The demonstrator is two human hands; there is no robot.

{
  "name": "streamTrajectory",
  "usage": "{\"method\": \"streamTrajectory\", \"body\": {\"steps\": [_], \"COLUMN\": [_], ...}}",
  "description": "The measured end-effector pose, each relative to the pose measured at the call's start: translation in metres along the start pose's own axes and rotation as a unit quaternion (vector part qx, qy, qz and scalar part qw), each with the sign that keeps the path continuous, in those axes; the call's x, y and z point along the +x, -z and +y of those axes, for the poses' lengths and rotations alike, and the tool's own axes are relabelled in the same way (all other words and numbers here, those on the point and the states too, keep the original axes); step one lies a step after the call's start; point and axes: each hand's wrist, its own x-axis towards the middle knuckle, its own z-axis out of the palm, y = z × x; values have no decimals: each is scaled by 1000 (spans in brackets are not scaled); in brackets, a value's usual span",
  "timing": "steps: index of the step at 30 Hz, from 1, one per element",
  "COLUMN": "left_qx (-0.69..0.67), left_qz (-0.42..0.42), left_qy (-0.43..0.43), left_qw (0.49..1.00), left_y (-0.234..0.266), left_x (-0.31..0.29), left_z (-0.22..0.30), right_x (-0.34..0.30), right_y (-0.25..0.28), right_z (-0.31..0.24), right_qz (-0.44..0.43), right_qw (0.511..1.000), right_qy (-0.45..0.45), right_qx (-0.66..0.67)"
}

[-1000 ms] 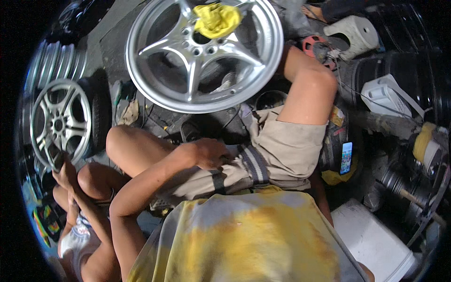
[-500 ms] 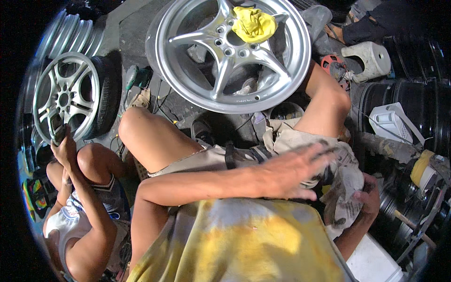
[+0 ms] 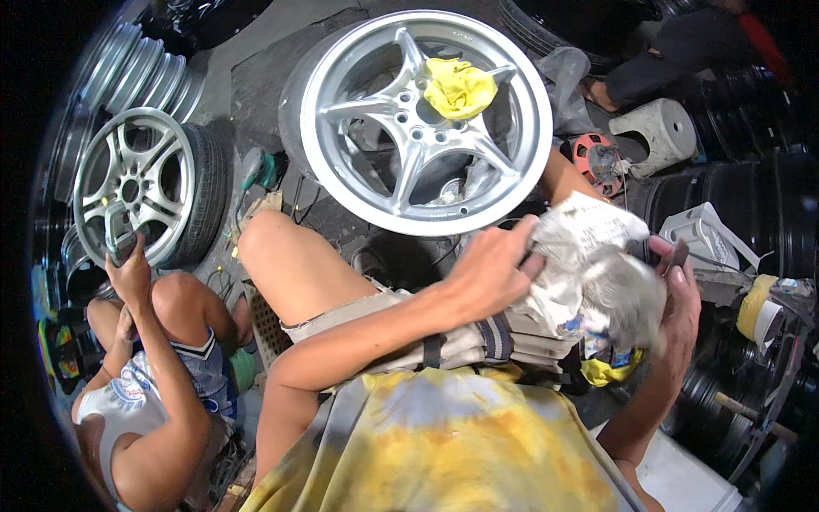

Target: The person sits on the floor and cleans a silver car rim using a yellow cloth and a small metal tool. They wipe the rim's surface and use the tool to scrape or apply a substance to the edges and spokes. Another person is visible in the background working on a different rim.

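A crumpled newspaper sheet [image 3: 597,226], white with dark print, is spread between my hands above my right thigh. Its lower part is smeared by motion. The fingers of my left hand [image 3: 495,266] close on its left edge. At its right side my right hand [image 3: 680,303] is curled around the edge, with a small dark flat piece [image 3: 680,255] showing at the fingertips. In front of my knees lies a silver five-spoke wheel rim [image 3: 401,183] on a tire. A bunched yellow cloth [image 3: 461,90] rests on its hub.
At left, a seated person [image 3: 153,375] holds a tool against another rim [image 3: 128,188]. A white plastic stool [image 3: 661,132], a red reel [image 3: 597,162] and dark stacked rims [image 3: 725,196] stand at right. A yellow cloth [image 3: 610,367] lies beside my right thigh.
The newspaper has come up and left from beside my right hip, opening out. My left hand has gone from reaching with spread fingers to gripping its edge; my right hand has risen too.
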Motion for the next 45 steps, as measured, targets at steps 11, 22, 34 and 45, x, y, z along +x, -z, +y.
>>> {"method": "streamTrajectory", "body": {"steps": [11, 22, 34, 45], "left_qx": [-24, -367, 5, -131], "left_qz": [-40, -252, -219, -303], "left_qy": [-53, 110, -145, -194], "left_qw": [998, 889, 965, 924], "left_y": [36, 65, 68, 73], "left_x": [-2, -26, -70, -96], "left_z": [-22, -6, 8, 50], "right_x": [-8, -7, -32, -39], "right_y": [-51, -64, -61, -29], "right_z": [-5, 38, 22, -5], "right_qz": [-171, -247, -443, -605], "right_qw": [984, 951, 869, 760], "right_qy": [-56, 50, 139, 208], "right_qx": [10, -179, -169, -115]}}
